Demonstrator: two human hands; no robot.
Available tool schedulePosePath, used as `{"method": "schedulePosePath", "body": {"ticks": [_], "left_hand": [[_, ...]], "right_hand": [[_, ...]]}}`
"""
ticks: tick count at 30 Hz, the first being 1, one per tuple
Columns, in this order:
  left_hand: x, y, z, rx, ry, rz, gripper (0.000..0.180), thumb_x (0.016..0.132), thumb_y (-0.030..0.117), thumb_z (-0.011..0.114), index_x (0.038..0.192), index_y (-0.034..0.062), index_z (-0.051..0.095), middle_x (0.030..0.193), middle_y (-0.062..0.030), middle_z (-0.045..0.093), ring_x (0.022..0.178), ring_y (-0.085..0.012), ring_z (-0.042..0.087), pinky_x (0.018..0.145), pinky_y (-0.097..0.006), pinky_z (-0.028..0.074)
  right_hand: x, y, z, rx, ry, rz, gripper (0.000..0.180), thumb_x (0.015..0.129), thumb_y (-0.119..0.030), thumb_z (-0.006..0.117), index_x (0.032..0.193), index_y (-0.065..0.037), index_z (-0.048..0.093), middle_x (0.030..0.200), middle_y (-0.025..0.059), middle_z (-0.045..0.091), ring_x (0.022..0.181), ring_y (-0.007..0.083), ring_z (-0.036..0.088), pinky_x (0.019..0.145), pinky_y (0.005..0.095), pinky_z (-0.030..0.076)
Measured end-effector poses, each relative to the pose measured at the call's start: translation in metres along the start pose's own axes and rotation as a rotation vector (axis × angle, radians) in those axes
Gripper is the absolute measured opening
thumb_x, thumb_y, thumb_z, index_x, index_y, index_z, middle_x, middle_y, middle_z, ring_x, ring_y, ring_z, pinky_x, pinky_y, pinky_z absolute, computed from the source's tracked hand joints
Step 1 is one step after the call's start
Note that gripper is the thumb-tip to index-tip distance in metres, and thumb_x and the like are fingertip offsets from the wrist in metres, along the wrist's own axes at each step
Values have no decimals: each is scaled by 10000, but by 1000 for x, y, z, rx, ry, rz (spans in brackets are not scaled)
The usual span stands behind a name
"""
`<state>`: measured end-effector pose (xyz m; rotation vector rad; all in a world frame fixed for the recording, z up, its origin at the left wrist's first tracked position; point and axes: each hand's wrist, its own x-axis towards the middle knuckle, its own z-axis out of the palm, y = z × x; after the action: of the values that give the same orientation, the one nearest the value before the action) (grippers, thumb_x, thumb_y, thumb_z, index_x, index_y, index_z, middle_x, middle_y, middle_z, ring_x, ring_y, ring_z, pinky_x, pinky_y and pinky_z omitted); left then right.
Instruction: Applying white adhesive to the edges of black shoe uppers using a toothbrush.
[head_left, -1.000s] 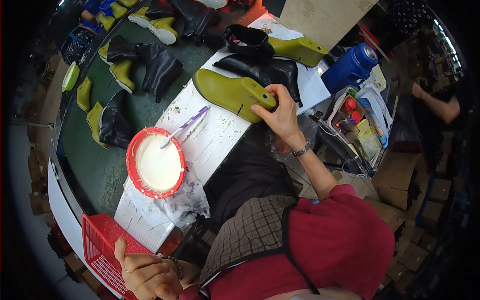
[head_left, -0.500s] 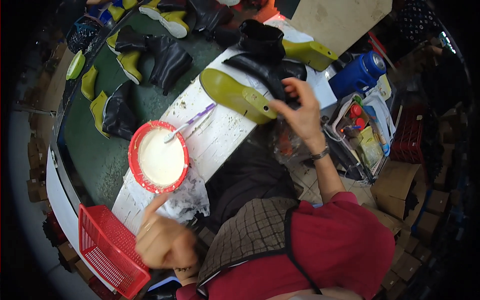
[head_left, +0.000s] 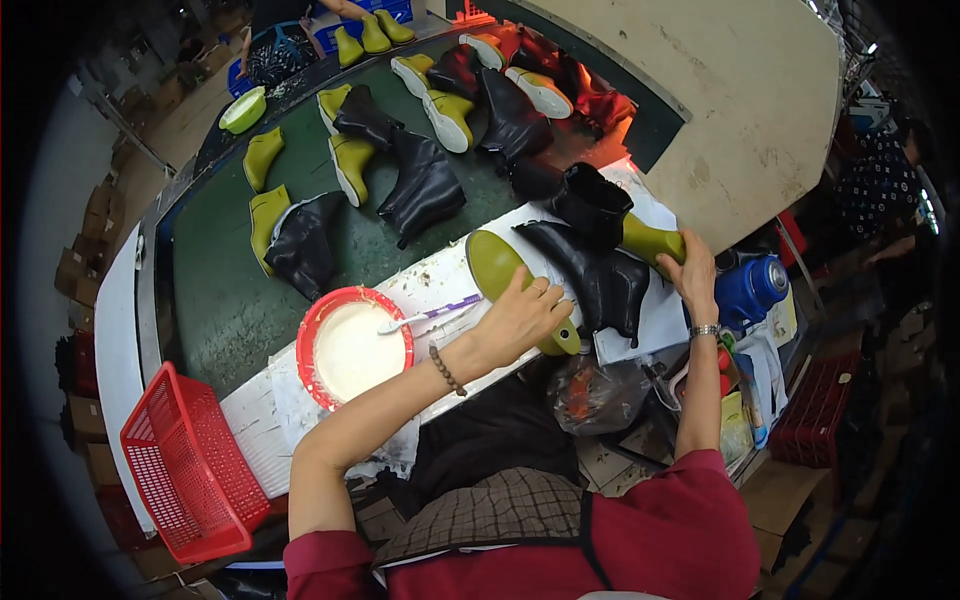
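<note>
A yellow-green shoe last (head_left: 492, 262) lies across the white board (head_left: 445, 270) in front of me. My left hand (head_left: 525, 318) is over its middle, fingers bent around it, hiding part of it. My right hand (head_left: 690, 272) grips the end of a second yellow-green last (head_left: 648, 238), which lies beside black boot uppers (head_left: 590, 205). Another black leather upper (head_left: 590, 275) rests between my hands. Left of my left hand, a toothbrush (head_left: 440, 312) with a purple handle leans on a red-rimmed bowl (head_left: 358, 350) of cream-coloured paste.
Several lasts and black boots (head_left: 425, 185) stand on the dark green table (head_left: 215, 300). A red plastic basket (head_left: 190, 460) is at the lower left. A blue flask (head_left: 750, 290) stands at right. Another person (head_left: 275, 40) is at the far left.
My left hand has moved from beside the bowl up onto the near last. The right hand has gone from that last to the second one. The view has shifted.
</note>
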<state>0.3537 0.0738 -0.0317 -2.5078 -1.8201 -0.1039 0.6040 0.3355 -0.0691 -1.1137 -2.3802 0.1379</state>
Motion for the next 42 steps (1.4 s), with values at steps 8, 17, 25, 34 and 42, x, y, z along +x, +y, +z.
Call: {"method": "schedulePosePath", "body": {"ticks": [8, 17, 25, 34, 42], "left_hand": [[-5, -43, -20, -34, 193, 87, 298, 880, 113, 632, 1171, 152, 585, 999, -13, 588, 990, -220, 629, 1108, -603, 365], [-88, -44, -151, -392, 746, -221, 474, 723, 39, 817, 1156, 106, 635, 1119, -35, 695, 996, -272, 678, 1138, -561, 408], [-240, -30, -216, 358, 884, -344, 412, 702, 12, 769, 1094, 107, 684, 1085, -45, 728, 1065, -268, 695, 1129, -534, 434], [-435, -50, -213, 879, 485, -667, 232, 828, 179, 749, 1024, 182, 626, 1112, 10, 682, 1169, -241, 644, 1140, -515, 471], [-571, -129, -204, 554, 518, -984, 327, 720, 12, 785, 1014, 71, 656, 1089, -96, 709, 1116, -304, 674, 985, -400, 567]], "right_hand": [[12, -41, -37, -43, 101, 37, 422, 766, -294, 832, 1056, -44, 654, 1003, 168, 676, 964, 385, 654, 812, 467, 523], [22, -65, -126, -179, 466, -112, 372, 835, -162, 817, 1135, -19, 650, 1048, 152, 669, 987, 369, 638, 866, 440, 510], [28, -153, -184, 165, 523, -224, 323, 950, -115, 762, 1209, 35, 643, 1098, 103, 693, 1006, 187, 648, 927, 321, 527], [72, -396, -101, 521, 216, -819, 452, 790, 74, 786, 1204, 26, 610, 1106, 143, 622, 1011, 289, 625, 931, 357, 485], [95, -604, 8, 547, -230, -1107, 422, 696, -91, 866, 1043, -19, 636, 934, 158, 620, 881, 366, 635, 764, 406, 517]]}}
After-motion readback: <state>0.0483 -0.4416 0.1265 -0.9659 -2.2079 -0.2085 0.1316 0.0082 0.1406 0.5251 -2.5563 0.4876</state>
